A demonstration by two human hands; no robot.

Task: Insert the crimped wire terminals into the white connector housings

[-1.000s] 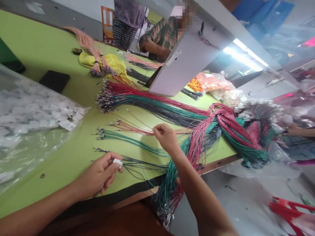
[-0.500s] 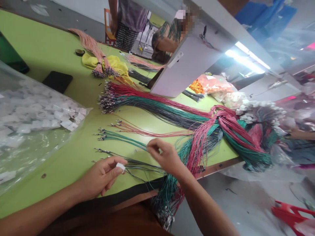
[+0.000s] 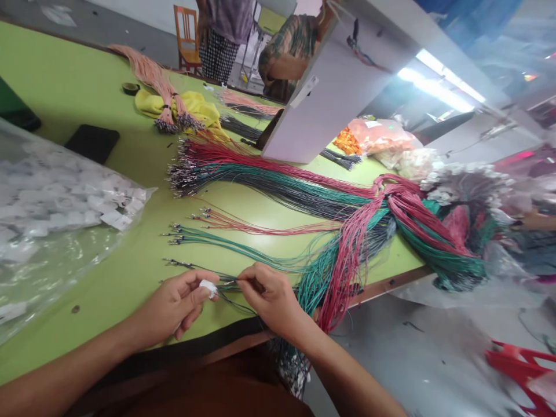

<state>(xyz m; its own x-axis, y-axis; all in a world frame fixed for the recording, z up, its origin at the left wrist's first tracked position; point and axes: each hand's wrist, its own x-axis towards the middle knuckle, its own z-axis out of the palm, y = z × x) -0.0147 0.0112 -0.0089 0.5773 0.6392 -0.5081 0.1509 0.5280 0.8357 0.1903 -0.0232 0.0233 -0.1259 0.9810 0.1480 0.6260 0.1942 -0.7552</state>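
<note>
My left hand [image 3: 171, 304] pinches a small white connector housing [image 3: 209, 288] between thumb and fingers. Just right of it, my right hand [image 3: 271, 298] closes its fingertips on a thin wire, whose metal terminal [image 3: 228, 282] points at the housing with a small gap between. The colour of that wire is hard to tell. Black wires [image 3: 185, 264] lie under and behind both hands. Farther back are a few loose green wires [image 3: 234, 244] and red wires [image 3: 264, 229], their terminal ends to the left.
A thick bundle of red, green and black wires [image 3: 278, 174] crosses the table [image 3: 134, 255]. At left lie a clear bag of white housings [image 3: 65, 200] and a dark flat object [image 3: 93, 143]. Behind are a yellow cloth [image 3: 200, 110], a panel [image 3: 313, 116] and other people [image 3: 289, 58].
My right hand has moved from the green wires down and left towards the housing, and a wire with its terminal now shows at its fingertips. My left hand still holds the housing.
</note>
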